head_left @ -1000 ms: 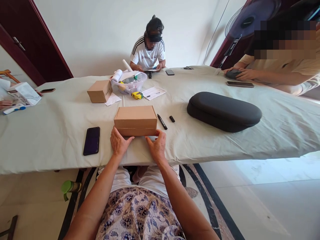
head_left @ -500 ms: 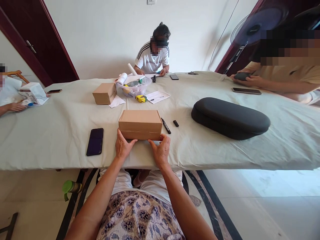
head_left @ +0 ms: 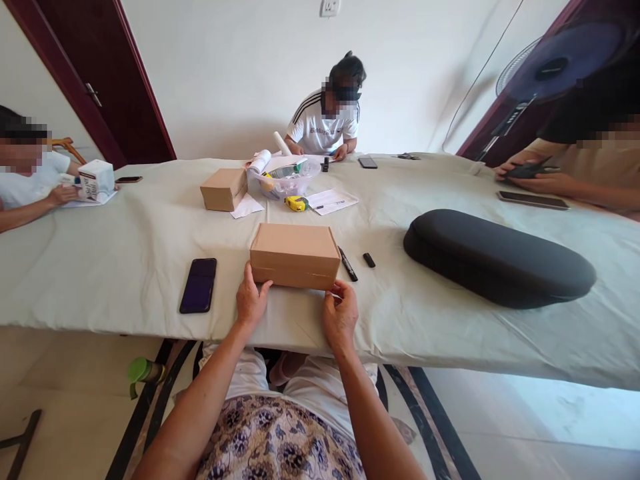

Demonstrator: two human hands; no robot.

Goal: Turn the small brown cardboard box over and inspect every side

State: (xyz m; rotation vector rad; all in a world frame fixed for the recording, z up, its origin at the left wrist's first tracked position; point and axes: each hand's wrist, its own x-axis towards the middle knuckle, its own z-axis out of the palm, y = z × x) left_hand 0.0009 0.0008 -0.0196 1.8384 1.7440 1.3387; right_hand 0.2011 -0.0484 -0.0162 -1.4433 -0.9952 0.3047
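Note:
A closed brown cardboard box [head_left: 295, 257] rests on the cloth-covered table in front of me. My left hand [head_left: 253, 297] grips its front left corner, the thumb along the lower front edge. At the front right corner, my right hand [head_left: 341, 313] has its fingers curled against the box, with the thumb near the bottom edge. Just right of the box lies a black marker [head_left: 348, 264], and its black cap [head_left: 369, 260] is beside it. To the left of my left hand lies a dark phone [head_left: 198, 285].
A large black case [head_left: 500, 257] lies at the right. Farther back are a second cardboard box [head_left: 223, 189], a filled clear plastic basin [head_left: 287, 183], a yellow tape measure [head_left: 297, 203] and papers [head_left: 333, 201]. Several people sit around the table. A green-lidded bottle [head_left: 145, 370] stands on the floor.
My right hand has slid rightward along the box's front to its corner, and its thumb has drawn in from the front edge. The whole view has shifted, showing more of the person at left.

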